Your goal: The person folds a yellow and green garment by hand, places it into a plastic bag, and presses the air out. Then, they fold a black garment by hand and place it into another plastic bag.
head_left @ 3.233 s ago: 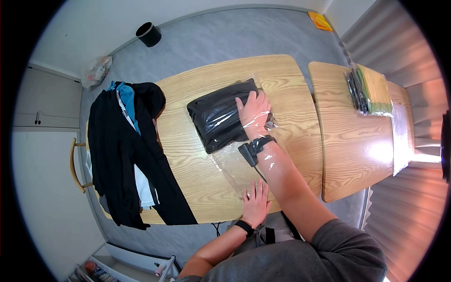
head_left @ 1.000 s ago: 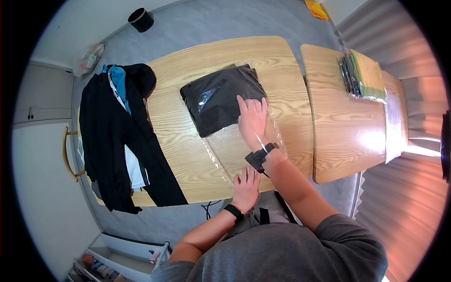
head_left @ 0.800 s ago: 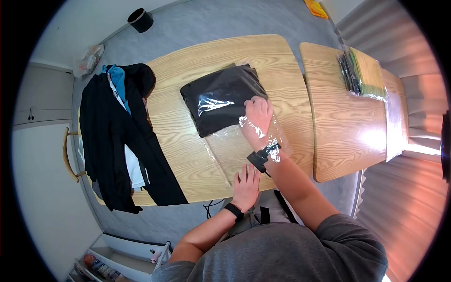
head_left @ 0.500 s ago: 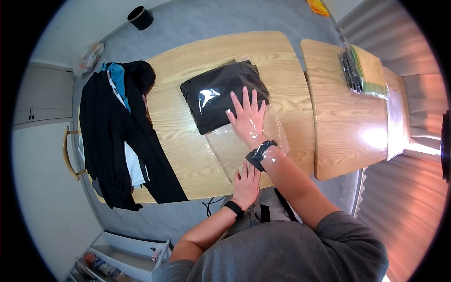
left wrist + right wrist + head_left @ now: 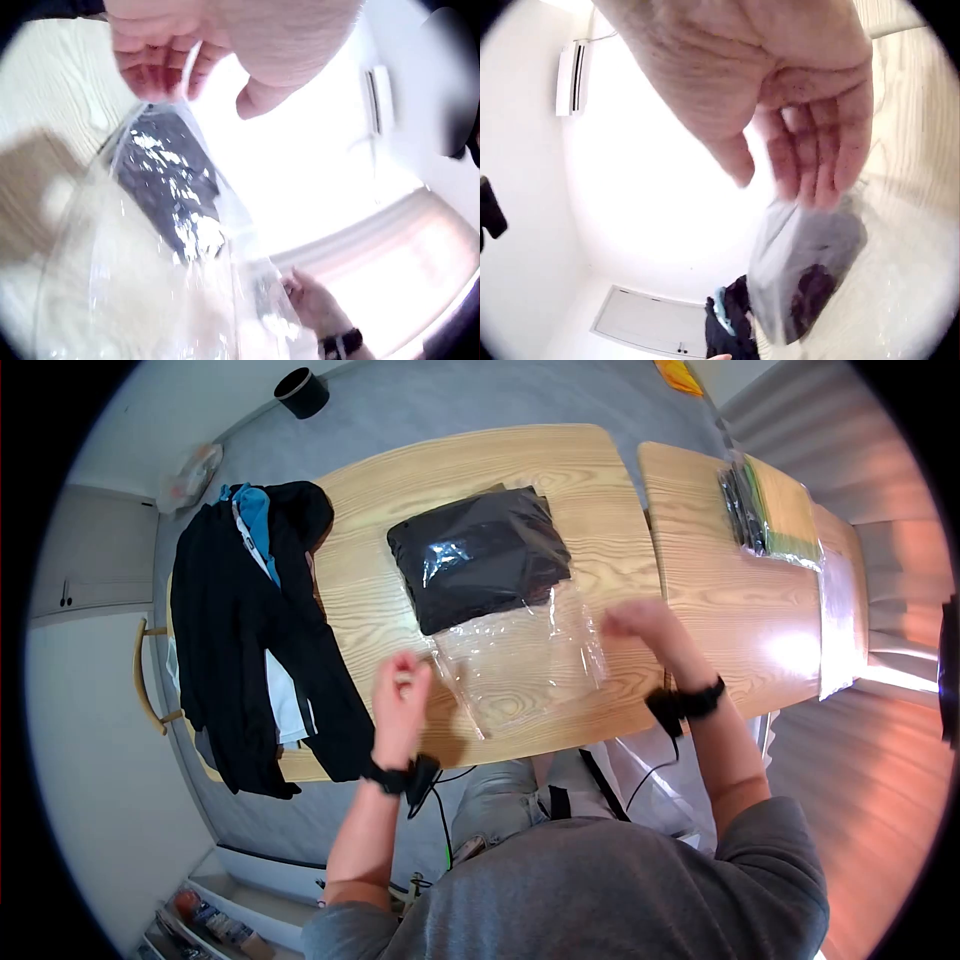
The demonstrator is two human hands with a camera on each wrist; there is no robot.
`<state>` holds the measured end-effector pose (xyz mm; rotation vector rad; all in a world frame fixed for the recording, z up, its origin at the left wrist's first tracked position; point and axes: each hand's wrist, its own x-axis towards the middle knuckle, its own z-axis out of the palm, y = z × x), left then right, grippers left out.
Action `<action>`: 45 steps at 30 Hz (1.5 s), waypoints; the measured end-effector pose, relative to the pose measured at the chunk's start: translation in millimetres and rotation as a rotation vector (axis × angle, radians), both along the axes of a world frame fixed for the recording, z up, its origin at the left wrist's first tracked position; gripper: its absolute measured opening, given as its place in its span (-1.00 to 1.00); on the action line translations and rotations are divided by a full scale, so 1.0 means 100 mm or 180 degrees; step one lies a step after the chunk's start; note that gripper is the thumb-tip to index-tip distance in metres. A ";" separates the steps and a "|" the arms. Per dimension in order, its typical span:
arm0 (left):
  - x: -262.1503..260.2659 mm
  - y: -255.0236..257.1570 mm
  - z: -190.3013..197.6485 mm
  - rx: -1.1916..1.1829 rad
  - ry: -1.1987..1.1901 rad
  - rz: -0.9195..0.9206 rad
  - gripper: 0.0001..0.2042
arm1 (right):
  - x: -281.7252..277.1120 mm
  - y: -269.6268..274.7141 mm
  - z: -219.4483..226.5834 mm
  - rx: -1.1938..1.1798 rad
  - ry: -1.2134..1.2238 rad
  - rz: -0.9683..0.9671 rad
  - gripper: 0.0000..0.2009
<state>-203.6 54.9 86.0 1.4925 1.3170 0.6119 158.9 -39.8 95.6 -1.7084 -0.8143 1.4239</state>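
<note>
A folded black garment lies inside a clear plastic bag on the wooden table. The bag's flat, unfilled end spreads towards the person. Just left of that end hovers my left hand, its fingers loosely bent and holding nothing. On the other side my right hand, slightly blurred, is beyond the bag's right edge and also holds nothing. In the left wrist view the thumb stands apart from the fingers above the shiny bag. The right wrist view shows loosely bent fingers and a separate thumb.
Black clothes with blue and white pieces lie over the table's left side. A second table at the right bears a stack of bagged garments and flat plastic. A black bin stands on the floor behind.
My right hand has come out of the bag, off the garment, and moved right. My left hand has lifted from the bag's near edge and moved left. The garment stays in the bag.
</note>
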 end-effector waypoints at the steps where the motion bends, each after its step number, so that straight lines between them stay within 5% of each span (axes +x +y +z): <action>1: -0.01 0.18 -0.27 0.0333 0.0197 0.0156 -0.53 | 0.05 0.21 -0.16 -0.0073 -0.0440 -0.0103 -0.68; 3: 0.12 0.47 -0.42 -0.1146 -0.0264 0.0560 -0.35 | 0.12 0.58 -0.53 -0.0119 -0.0888 -0.0221 -0.70; 5: 0.22 0.69 -0.48 -0.2139 -0.0543 0.0528 -0.42 | 0.11 0.83 -0.72 -0.0749 0.1172 -0.0497 -0.58; 8: 0.32 0.74 -0.55 -0.2350 -0.0722 0.0298 -0.60 | -0.24 0.90 -0.48 -0.0850 0.0830 -0.0520 -0.60; 12: 0.08 0.79 -0.96 -0.2270 -0.0763 -0.0015 -0.69 | -0.15 0.74 -0.82 -0.0568 0.1182 -0.0646 -0.67; 15: 0.20 0.63 -0.63 -0.2254 -0.0594 0.0079 -0.75 | -0.13 0.48 -0.92 -0.0090 0.1349 -0.0448 -0.80; 16: 0.18 0.62 -0.70 -0.2190 -0.0642 -0.0196 -0.76 | -0.22 0.45 -0.95 -0.0076 0.0986 -0.0735 -0.66; 20: 0.21 0.43 -0.71 -0.2032 -0.0499 -0.0400 -0.76 | -0.20 0.10 -0.69 -0.0624 0.0066 -0.0733 -0.64; 28: 0.08 0.15 -0.76 -0.1478 -0.0437 -0.0098 -0.58 | 0.00 -0.76 -1.06 -0.0497 0.1041 -0.0777 -0.75; 30: -0.01 0.11 -0.78 -0.1265 -0.0392 -0.0123 -0.60 | 0.04 -0.92 -1.15 -0.0423 -0.0128 -0.0603 -0.71; 31: -0.06 0.09 -0.78 -0.1039 -0.0357 -0.0146 -0.60 | 0.02 -0.94 -1.11 -0.0437 -0.0117 -0.0610 -0.71; 32: -0.10 0.06 -0.73 -0.1046 -0.0343 -0.0157 -0.60 | -0.03 -0.92 -0.99 0.0431 -0.1731 -0.0279 -0.65; 33: -0.16 0.04 -0.68 0.0142 0.0375 -0.0656 -0.60 | -0.07 -0.89 -0.88 0.1314 -0.3330 0.0081 -0.57; 35: -0.22 0.00 -0.51 0.2565 0.1768 -0.1612 -0.53 | -0.11 -0.79 -0.74 0.1424 -0.3709 0.0652 -0.52; 36: -0.22 -0.02 -0.45 0.2872 0.1907 -0.2078 -0.49 | -0.13 -0.75 -0.70 0.1537 -0.4070 0.1262 -0.46; 40: -0.25 0.03 -0.53 0.3172 0.1779 -0.3088 -0.54 | -0.18 -0.65 -0.67 0.1805 -0.4111 0.2231 -0.47; 45: -0.21 0.11 -0.59 0.2986 0.1520 -0.3140 -0.64 | -0.10 -0.60 -0.81 0.1670 -0.4170 0.2814 -0.52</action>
